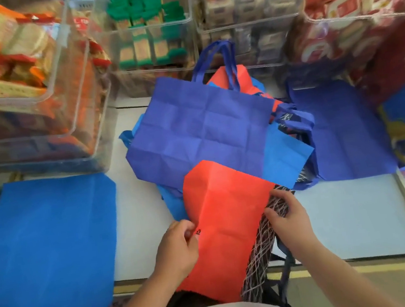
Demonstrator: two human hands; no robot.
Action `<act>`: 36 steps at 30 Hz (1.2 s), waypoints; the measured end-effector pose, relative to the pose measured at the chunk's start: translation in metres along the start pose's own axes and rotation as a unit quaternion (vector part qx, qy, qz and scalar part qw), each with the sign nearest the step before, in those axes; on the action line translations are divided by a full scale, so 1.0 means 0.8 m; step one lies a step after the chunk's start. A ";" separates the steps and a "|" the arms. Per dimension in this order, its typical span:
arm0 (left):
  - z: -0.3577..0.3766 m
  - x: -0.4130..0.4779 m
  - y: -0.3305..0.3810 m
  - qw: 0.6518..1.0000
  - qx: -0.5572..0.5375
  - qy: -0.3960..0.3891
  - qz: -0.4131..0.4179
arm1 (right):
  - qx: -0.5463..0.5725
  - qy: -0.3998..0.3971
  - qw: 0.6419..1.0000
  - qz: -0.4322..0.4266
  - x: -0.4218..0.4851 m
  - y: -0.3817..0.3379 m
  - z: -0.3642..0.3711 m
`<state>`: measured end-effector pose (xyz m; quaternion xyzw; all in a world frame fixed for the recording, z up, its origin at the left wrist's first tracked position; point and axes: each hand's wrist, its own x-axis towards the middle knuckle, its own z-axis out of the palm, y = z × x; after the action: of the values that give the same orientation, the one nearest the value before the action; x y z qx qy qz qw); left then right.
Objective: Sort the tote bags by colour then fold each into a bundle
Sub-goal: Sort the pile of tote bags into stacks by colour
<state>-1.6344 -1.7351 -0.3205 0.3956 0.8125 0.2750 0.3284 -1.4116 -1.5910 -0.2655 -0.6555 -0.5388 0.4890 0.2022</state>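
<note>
My left hand (178, 245) pinches the left edge of the red-orange tote (226, 222), thumb and fingers curled on the fabric. My right hand (290, 221) curls round the dark line-patterned bag (260, 246), just beside the red one's right edge. Red tote hangs over the near edge of the counter (348, 218), its top overlapping the indigo tote (200, 127) on the middle pile. Bright blue bag (49, 253) flat at left, another indigo bag (347, 133) flat at right, clear snack bins (107, 130) behind
</note>
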 end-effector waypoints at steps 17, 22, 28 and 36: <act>0.037 0.082 0.067 0.997 -0.058 0.011 -0.055 | -0.280 -0.046 0.957 -0.062 0.034 0.073 0.006; -0.055 0.151 0.024 0.978 -0.005 0.164 -0.132 | -0.354 -0.074 0.926 -0.105 0.033 0.059 0.041; -0.128 0.215 0.007 0.973 -0.053 0.170 -0.149 | -0.209 -0.033 0.975 -0.069 0.074 0.024 0.055; -0.153 0.188 0.040 0.964 -0.172 0.173 -0.104 | -0.018 0.014 1.000 0.007 0.128 -0.035 0.069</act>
<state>-1.7824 -1.6166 -0.2680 0.1932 0.8338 0.4393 0.2728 -1.4797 -1.5036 -0.3106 -0.6700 -0.5396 0.4712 0.1945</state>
